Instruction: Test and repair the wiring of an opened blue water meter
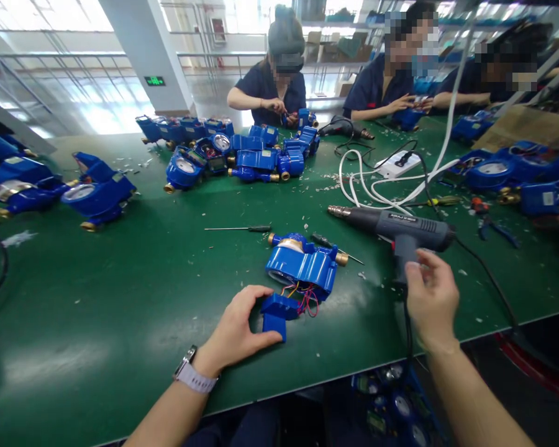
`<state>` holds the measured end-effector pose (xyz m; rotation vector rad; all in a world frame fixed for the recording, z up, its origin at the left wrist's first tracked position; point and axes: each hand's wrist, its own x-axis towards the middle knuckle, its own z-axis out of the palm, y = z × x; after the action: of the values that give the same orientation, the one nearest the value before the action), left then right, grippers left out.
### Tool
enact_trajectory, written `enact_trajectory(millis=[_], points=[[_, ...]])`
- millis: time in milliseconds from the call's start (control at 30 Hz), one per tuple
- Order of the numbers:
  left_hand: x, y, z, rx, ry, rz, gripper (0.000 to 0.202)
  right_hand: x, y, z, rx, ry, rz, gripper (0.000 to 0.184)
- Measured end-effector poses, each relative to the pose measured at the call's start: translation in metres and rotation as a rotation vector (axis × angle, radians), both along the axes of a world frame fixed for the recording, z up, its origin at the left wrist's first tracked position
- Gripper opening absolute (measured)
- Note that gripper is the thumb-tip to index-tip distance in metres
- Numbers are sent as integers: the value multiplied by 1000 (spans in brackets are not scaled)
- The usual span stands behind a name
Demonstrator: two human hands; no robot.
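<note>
My left hand (240, 326) holds a small blue plastic cover (274, 326) between thumb and fingers, low over the green table. Thin coloured wires (310, 301) run from near this cover to a blue water meter (302, 264) with brass ends, lying on its side just beyond. My right hand (432, 295) is at the handle of a grey heat gun (407, 230), its fingers loosely curled and not wrapped round the handle. The heat gun's nozzle points left. Two thin screwdrivers lie by the meter: one to its left (259, 229), one behind it (321, 239).
Several blue water meters (256, 158) stand in the middle back, more at left (97, 192) and right (491, 174). A white power strip (398, 164) with looped cable lies behind the heat gun. Pliers (500, 231) lie at right. Co-workers (279, 87) sit across the table (144, 298).
</note>
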<state>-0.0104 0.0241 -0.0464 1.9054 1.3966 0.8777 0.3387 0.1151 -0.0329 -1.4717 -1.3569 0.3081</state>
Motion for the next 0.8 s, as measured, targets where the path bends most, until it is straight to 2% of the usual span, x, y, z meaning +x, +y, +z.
enact_trajectory(millis=[33,100,167,267,333,433,500,633,800], points=[[1,1,0,-29,-6,4,58,-16,-20,-3,25,-39,99,33],[3,4,1,-73,-43,27,44,-51,-57,-10,-37,-117,420,18],[5,7,0,-94,-101,62,29,-84,-79,-18,-76,-137,589,27],[8,10,-2,-130,-203,90,16,-117,-85,-28,-68,-92,598,36],[10,9,-2,-184,-273,88,17,-127,-79,-32,-64,-43,573,29],[15,5,0,-269,-344,95,19,-131,-72,-31,-65,41,561,9],[17,4,2,-316,-376,100,21,-131,-71,-28,-70,98,558,4],[16,6,3,-416,-463,95,26,-128,-73,-23,-137,229,533,10],[12,9,0,-596,-618,79,35,-130,-72,-24,-331,483,497,17]])
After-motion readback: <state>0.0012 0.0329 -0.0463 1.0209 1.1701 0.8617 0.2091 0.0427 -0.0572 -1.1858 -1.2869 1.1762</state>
